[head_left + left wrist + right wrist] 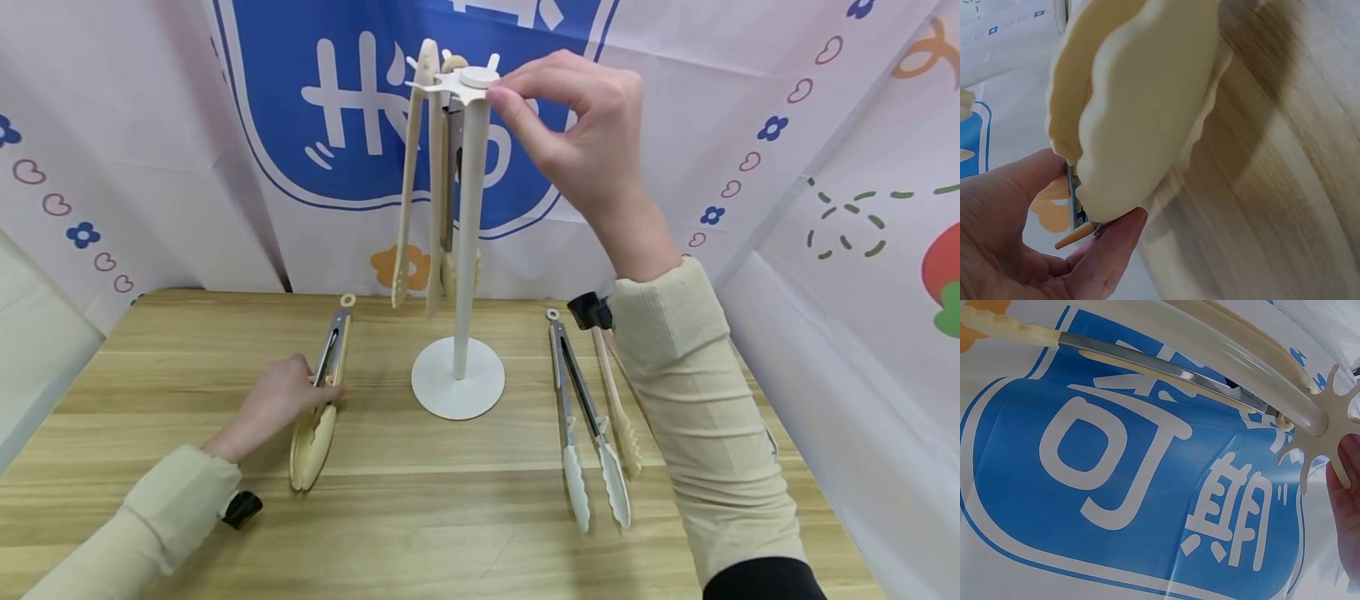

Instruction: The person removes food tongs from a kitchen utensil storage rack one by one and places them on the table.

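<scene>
Behind the rack [468, 225], lettering [1152, 465] "可期"

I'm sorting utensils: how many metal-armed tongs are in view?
3: a held pair in the left hand, a spread pair on the table right of the stand, a hanging pair on the stand. Others may be hidden.

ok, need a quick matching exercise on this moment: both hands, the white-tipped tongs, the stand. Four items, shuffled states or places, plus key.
1. left hand
2. right hand
3. white-tipped tongs
4. stand

A. lying on the table with arms spread
B. pinching at the pronged top
C. upright on a round white base
D. gripping cream-tipped tongs

Pairs: 1-D, 2-B, 3-A, 4-C
</scene>
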`<move>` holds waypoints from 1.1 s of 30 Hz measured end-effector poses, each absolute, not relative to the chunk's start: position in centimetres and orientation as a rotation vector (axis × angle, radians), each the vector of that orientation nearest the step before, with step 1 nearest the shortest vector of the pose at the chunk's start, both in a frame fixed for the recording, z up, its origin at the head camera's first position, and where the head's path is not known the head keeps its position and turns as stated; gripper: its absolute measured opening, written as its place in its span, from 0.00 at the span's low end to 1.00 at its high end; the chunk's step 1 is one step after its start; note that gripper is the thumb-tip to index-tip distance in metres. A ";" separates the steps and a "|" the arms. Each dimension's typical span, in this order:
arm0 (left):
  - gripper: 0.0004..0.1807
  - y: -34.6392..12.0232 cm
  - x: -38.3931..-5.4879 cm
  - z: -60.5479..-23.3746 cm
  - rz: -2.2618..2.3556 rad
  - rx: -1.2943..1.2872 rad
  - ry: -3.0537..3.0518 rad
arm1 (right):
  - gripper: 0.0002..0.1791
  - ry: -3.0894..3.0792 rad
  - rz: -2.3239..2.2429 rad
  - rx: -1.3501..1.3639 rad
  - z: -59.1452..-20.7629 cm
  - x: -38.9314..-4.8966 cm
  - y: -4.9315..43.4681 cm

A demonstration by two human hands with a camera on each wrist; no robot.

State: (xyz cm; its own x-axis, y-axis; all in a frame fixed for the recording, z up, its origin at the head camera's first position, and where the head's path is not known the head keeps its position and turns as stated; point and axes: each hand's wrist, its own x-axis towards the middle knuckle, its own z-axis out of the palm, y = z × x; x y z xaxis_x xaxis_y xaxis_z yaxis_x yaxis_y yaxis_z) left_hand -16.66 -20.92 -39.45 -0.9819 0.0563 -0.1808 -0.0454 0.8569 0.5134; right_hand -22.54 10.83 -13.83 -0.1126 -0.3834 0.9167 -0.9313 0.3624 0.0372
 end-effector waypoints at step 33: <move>0.23 -20.8 -17.3 -40.6 0.711 0.031 2.791 | 0.09 -1.690 0.725 1.179 -13.9 -22.6 10.8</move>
State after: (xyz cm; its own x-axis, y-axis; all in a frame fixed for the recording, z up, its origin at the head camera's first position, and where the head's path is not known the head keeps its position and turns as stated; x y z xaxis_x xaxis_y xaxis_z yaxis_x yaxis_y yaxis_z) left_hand -17.25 -20.75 -40.59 -0.9659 0.0840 -0.2448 -0.0434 0.8798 0.4733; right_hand -22.55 10.82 -13.85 -0.1168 -0.3869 0.9147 -0.9294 0.3673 0.0367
